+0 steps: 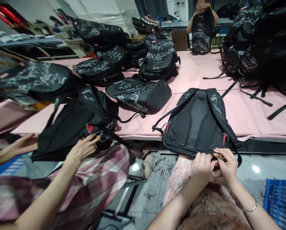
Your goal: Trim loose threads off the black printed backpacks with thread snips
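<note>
A black backpack (197, 125) lies straps-up on the pink table (248, 118), its bottom edge hanging over the near side. My left hand (201, 165) is closed, pinching that bottom edge. Right beside it, my right hand (228, 166) is closed on a thin metal tool (221, 155), perhaps thread snips, its tip at the same edge. A bracelet sits on my right wrist.
A co-worker in a plaid garment sits on my left, one hand (83, 147) on another black backpack (76, 124). Several more backpacks are piled across the table (138, 94). Another person holds one at the far end (201, 32). A blue crate (280, 201) stands at lower right.
</note>
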Tool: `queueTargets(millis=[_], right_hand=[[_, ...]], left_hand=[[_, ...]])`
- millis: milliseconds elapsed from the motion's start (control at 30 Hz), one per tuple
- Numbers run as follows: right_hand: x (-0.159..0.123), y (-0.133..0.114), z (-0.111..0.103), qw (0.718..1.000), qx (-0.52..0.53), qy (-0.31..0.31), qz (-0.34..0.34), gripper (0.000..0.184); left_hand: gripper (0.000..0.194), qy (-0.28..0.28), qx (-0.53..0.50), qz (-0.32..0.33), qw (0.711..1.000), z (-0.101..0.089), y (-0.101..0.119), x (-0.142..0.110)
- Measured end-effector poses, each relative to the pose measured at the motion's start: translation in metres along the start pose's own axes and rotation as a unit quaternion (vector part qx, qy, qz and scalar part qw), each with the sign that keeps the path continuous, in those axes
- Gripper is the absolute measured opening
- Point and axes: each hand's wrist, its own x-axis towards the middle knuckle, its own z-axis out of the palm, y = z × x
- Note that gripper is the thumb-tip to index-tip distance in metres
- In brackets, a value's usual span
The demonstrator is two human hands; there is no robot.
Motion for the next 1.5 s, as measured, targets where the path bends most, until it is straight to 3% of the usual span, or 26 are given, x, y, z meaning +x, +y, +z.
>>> queueTargets(millis=[133,300,433,500,600,700,767,900,1000,1167,1233,1300,1367,1433,1500], right_hand=[[0.003,0.001,-0.005,0.999,-0.016,-0.027,-0.024,0.017],[0.002,0.007,-0.014,0.991,-0.014,-0.121,-0.05,0.031],[-0.003,0.011,-0.009,0.992,-0.047,-0.104,-0.046,0.032],[-0.005,0.012,-0.005,0.994,-0.063,-0.074,-0.042,0.028],[-0.005,0.014,-0.003,0.995,-0.074,-0.048,-0.039,0.024],[-0.005,0.01,-0.002,0.994,-0.064,-0.07,-0.055,0.03],[-0.005,0.005,0.0,0.992,-0.059,-0.085,-0.067,0.035],[-0.006,-0.007,0.008,0.992,-0.045,-0.093,-0.075,0.041],[-0.005,-0.012,0.01,0.992,-0.039,-0.102,-0.065,0.038],[0.005,-0.019,0.01,0.995,-0.039,-0.088,-0.018,0.019],[0.011,-0.02,0.009,0.997,-0.041,-0.066,0.007,0.011],[0.016,-0.02,0.009,0.997,-0.046,-0.057,0.031,0.007],[0.021,-0.018,0.008,0.996,-0.046,-0.066,0.047,0.008],[0.025,-0.014,0.007,0.995,-0.043,-0.077,0.057,0.009],[0.028,-0.009,0.004,0.993,-0.044,-0.087,0.067,0.01]], left_hand=[[0.009,-0.002,0.008,-0.011,1.0,-0.003,-0.001,0.0],[0.018,-0.008,0.033,0.004,0.999,-0.007,0.0,0.003],[0.02,-0.014,0.04,0.039,0.998,-0.01,-0.004,0.003],[0.022,0.004,0.055,0.025,0.998,-0.016,-0.021,0.002],[0.026,0.056,0.104,-0.057,0.991,-0.036,-0.068,-0.001],[0.029,0.096,0.162,-0.153,0.97,-0.058,-0.118,0.001],[0.029,0.1,0.187,-0.201,0.956,-0.066,-0.139,0.006],[0.027,0.093,0.213,-0.264,0.936,-0.065,-0.15,0.018],[0.023,0.095,0.222,-0.274,0.931,-0.06,-0.15,0.025],[0.025,0.09,0.21,-0.214,0.95,-0.06,-0.142,0.023],[0.027,0.067,0.183,-0.154,0.969,-0.062,-0.131,0.018],[0.025,0.029,0.125,-0.048,0.991,-0.063,-0.121,0.013],[0.023,0.041,0.063,0.054,0.996,-0.065,-0.114,0.013],[0.028,0.084,0.035,0.1,0.991,-0.064,-0.114,0.021],[0.033,0.079,0.037,0.111,0.99,-0.062,-0.119,0.034]])
